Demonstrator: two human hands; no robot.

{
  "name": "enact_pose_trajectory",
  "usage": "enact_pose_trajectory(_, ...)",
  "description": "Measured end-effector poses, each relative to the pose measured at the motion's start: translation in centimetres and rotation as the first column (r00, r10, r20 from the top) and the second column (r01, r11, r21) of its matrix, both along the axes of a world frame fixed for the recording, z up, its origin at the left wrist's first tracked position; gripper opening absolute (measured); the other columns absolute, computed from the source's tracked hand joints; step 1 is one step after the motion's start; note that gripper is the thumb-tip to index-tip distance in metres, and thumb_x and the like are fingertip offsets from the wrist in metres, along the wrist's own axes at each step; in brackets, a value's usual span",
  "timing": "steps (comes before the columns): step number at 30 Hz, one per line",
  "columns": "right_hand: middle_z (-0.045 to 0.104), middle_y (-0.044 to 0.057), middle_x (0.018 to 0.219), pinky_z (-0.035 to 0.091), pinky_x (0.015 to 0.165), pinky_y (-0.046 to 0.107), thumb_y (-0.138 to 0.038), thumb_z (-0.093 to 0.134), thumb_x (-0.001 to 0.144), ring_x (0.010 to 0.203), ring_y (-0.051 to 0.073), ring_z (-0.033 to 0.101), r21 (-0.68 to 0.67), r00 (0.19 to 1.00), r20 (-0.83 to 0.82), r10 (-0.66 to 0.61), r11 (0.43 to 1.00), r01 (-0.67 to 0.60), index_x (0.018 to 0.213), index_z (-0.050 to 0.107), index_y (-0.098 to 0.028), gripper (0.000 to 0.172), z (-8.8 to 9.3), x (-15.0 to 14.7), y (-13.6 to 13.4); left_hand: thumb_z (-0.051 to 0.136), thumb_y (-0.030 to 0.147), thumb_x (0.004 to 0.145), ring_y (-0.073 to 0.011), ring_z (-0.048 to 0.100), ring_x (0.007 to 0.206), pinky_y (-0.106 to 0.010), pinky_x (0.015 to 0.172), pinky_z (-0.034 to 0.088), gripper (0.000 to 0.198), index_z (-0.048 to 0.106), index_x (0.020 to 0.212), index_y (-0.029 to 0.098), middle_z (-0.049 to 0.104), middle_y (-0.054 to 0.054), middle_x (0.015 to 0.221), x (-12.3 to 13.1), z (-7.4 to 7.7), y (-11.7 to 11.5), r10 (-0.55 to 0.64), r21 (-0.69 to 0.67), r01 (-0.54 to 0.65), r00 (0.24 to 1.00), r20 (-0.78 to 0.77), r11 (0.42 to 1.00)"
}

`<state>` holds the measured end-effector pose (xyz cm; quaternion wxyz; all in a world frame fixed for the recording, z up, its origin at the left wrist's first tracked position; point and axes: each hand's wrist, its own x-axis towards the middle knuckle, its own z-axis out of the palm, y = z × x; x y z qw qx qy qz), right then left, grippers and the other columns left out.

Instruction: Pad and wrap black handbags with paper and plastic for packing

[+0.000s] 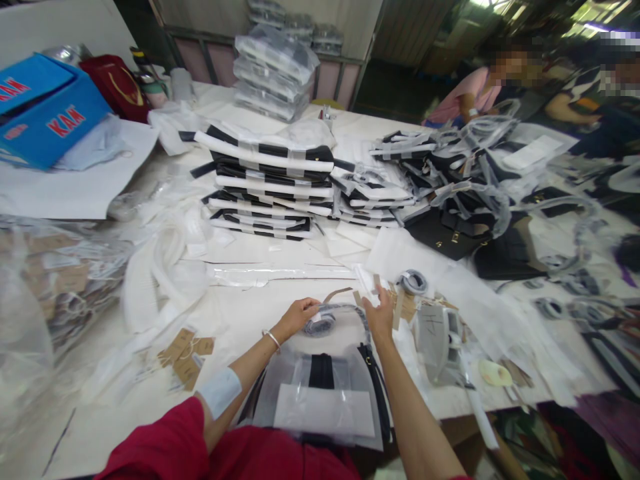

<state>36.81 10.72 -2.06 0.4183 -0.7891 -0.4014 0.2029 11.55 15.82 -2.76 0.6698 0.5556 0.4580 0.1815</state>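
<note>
A black bag (321,371) lies in front of me at the table's near edge, with clear plastic and a white sheet (325,408) over it. Its plastic-wrapped handle (361,319) arches up from the top. My left hand (300,316) pinches the wrapped handle at its upper left, beside a small wrapped coil (320,325). At the handle's right side is my right hand (380,313), thumb and fingers apart, near some brown paper strips (399,308). A second wrapped coil (412,282) lies just beyond it.
Stacked black bags with white padding (273,180) stand at the back. More wrapped bags (453,230) fill the right side. A tape dispenser (437,343) sits right of my arm, brown tags (187,357) left. A blue box (55,113) is far left; people are at back right.
</note>
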Motion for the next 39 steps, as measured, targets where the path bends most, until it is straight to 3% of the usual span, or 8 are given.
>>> enact_pose_trajectory(5, 0.068, 0.009, 0.116, 0.023, 0.112, 0.058, -0.045, 0.066, 0.074, 0.124, 0.032, 0.05, -0.149, 0.963, 0.09, 0.253, 0.96, -0.238, 0.097, 0.072, -0.024, 0.032, 0.2, -4.3, 0.9, 0.058, 0.042, 0.08, -0.0188, 0.062, 0.082, -0.03, 0.078, 0.046, 0.037, 0.07, 0.102, 0.015, 0.072, -0.005, 0.093, 0.0, 0.1, -0.2, -0.011, -0.008, 0.011, 0.999, 0.033, 1.0)
enact_pose_trajectory(7, 0.073, 0.005, 0.101, 0.021, 0.113, 0.058, -0.042, 0.065, 0.076, 0.112, 0.03, 0.059, -0.186, 0.932, 0.042, 0.361, 0.919, -0.347, 0.084, 0.073, -0.026, 0.02, 0.7, -5.5, 1.6, 0.058, 0.042, 0.08, -0.0191, 0.062, 0.082, -0.031, 0.079, 0.046, 0.036, 0.07, 0.1, 0.015, 0.072, -0.005, 0.092, 0.1, 0.1, -0.3, -0.012, -0.007, 0.012, 0.999, 0.042, 1.0)
enact_pose_trajectory(11, 0.064, -0.003, 0.057, 0.038, 0.102, 0.047, -0.035, 0.059, 0.079, 0.067, 0.019, 0.061, -0.22, 0.904, -0.086, 0.419, 0.877, -0.427, 0.058, 0.066, -0.027, 0.025, 1.2, -6.8, 2.5, 0.062, 0.042, 0.077, -0.0207, 0.063, 0.088, -0.033, 0.083, 0.046, 0.038, 0.068, 0.104, 0.016, 0.071, -0.007, 0.098, 0.2, -0.2, -0.4, 0.012, -0.005, -0.012, 0.999, 0.048, 1.0)
enact_pose_trajectory(14, 0.057, -0.005, 0.047, 0.045, 0.089, 0.038, -0.035, 0.061, 0.077, 0.061, 0.018, 0.058, -0.231, 0.89, -0.122, 0.439, 0.86, -0.456, 0.052, 0.062, -0.026, 0.026, 1.1, -7.3, 2.8, 0.065, 0.041, 0.074, -0.0208, 0.062, 0.089, -0.033, 0.084, 0.046, 0.039, 0.068, 0.104, 0.016, 0.071, -0.006, 0.098, 0.2, -0.3, -0.4, 0.015, -0.011, -0.014, 0.999, 0.052, 1.0)
enact_pose_trajectory(19, 0.065, -0.003, 0.06, 0.044, 0.088, 0.037, -0.031, 0.059, 0.078, 0.071, 0.02, 0.062, -0.236, 0.887, -0.11, 0.449, 0.855, -0.462, 0.063, 0.067, -0.026, 0.018, 1.6, -7.7, 3.1, 0.062, 0.044, 0.075, -0.0171, 0.058, 0.076, -0.029, 0.073, 0.044, 0.032, 0.068, 0.087, 0.015, 0.068, -0.002, 0.081, 0.2, -0.4, -0.1, 0.028, -0.044, -0.026, 0.999, 0.029, 0.999)
enact_pose_trajectory(23, 0.072, 0.004, 0.089, 0.04, 0.096, 0.043, -0.027, 0.055, 0.083, 0.089, 0.023, 0.063, -0.141, 0.882, 0.102, 0.461, 0.884, -0.446, 0.087, 0.071, -0.025, 0.016, 2.9, -7.0, 1.8, 0.061, 0.047, 0.072, -0.015, 0.053, 0.068, -0.027, 0.066, 0.041, 0.032, 0.064, 0.076, 0.015, 0.061, 0.001, 0.069, 0.4, -0.8, 0.4, 0.066, -0.083, -0.067, 0.998, -0.011, 0.994)
enact_pose_trajectory(30, 0.068, 0.006, 0.089, 0.038, 0.088, 0.041, -0.017, 0.054, 0.089, 0.091, 0.025, 0.056, -0.241, 0.532, 0.44, 0.724, 0.665, -0.707, 0.094, 0.069, -0.025, 0.018, 3.7, -7.9, -2.3, 0.064, 0.046, 0.067, -0.0128, 0.046, 0.063, -0.025, 0.061, 0.036, 0.032, 0.062, 0.077, 0.016, 0.054, 0.004, 0.065, 0.5, -1.0, 1.0, 0.087, -0.157, -0.089, 0.996, -0.018, 0.984)
enact_pose_trajectory(39, 0.067, 0.006, 0.098, 0.033, 0.094, 0.04, -0.019, 0.055, 0.093, 0.094, 0.023, 0.051, -0.174, 0.475, 0.641, 0.603, 0.717, -0.675, 0.089, 0.067, -0.023, 0.013, 1.1, -9.4, -3.0, 0.064, 0.05, 0.062, -0.0115, 0.041, 0.06, -0.024, 0.056, 0.029, 0.034, 0.053, 0.067, 0.018, 0.047, 0.005, 0.06, 0.4, -1.3, 1.1, 0.09, -0.218, -0.089, 0.996, -0.007, 0.972)
